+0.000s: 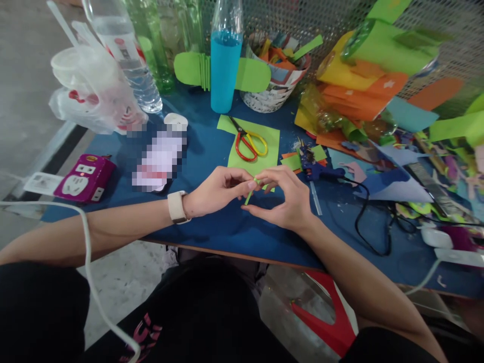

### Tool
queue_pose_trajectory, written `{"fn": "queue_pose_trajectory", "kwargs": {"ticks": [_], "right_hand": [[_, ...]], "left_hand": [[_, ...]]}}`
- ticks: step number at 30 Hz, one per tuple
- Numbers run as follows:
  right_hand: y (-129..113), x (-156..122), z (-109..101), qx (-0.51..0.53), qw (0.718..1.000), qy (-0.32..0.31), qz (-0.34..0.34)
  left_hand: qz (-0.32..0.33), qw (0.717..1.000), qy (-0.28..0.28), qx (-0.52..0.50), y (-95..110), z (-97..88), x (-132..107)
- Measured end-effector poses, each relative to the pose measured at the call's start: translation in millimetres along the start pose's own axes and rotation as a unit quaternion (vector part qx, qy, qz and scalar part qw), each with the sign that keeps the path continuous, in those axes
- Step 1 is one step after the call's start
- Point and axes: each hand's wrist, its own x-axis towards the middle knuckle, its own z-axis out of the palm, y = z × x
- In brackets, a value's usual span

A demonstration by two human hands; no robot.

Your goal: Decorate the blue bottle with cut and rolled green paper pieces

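Observation:
Between both hands, over the near part of the blue table, is a narrow green paper strip (248, 197). My left hand (217, 190) pinches its upper end with thumb and forefinger; a white-banded watch is on that wrist. My right hand (285, 197) also grips the strip, its fingers at the top and its thumb near the lower end. Just beyond the hands lies a green paper sheet (270, 143). Scissors (247, 143) with one red and one yellow handle rest on it, blades pointing away to the left.
A blue glue gun (321, 169) lies right of the hands, its black cord trailing. Behind stand a bottle of blue liquid (226, 70) and a paper-scrap basket (268, 96). A phone (157, 161) and a purple power adapter (85, 177) are at left. Paper scraps (401, 176) cover the right.

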Motion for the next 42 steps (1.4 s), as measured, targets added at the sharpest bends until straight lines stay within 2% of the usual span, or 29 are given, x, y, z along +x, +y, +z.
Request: {"fn": "queue_pose_trajectory", "kwargs": {"ticks": [5, 9, 15, 25, 30, 34, 42], "right_hand": [[0.0, -1.1, 0.2, -0.040, 0.999, -0.006, 0.007], [-0.4, 0.1, 0.2, -0.030, 0.999, 0.012, -0.002], [2.8, 1.4, -2.1, -0.026, 0.998, 0.026, 0.046], [0.1, 1.0, 0.5, -0.024, 0.999, 0.033, 0.032], [-0.6, 0.4, 0.9, -0.036, 0.998, 0.044, 0.008], [1.2, -1.1, -0.6, -0.061, 0.997, 0.035, 0.015], [3.8, -2.1, -3.6, -0.077, 0.996, 0.036, 0.014]], "left_hand": [[0.007, 1.000, -0.009, 0.009, -1.7, -1.6, 1.2], [0.005, 1.000, -0.004, 0.021, -1.8, -1.9, 1.6], [-0.004, 0.999, -0.001, 0.033, -1.5, 2.9, -1.0], [-0.005, 1.000, 0.017, 0.001, -0.1, 5.4, -1.6], [0.004, 0.999, 0.019, 0.026, 2.0, 3.6, -2.5], [0.004, 0.999, 0.002, 0.034, 0.9, 3.8, -2.2], [0.026, 0.999, 0.004, 0.044, -3.4, 4.7, -3.1]]}}
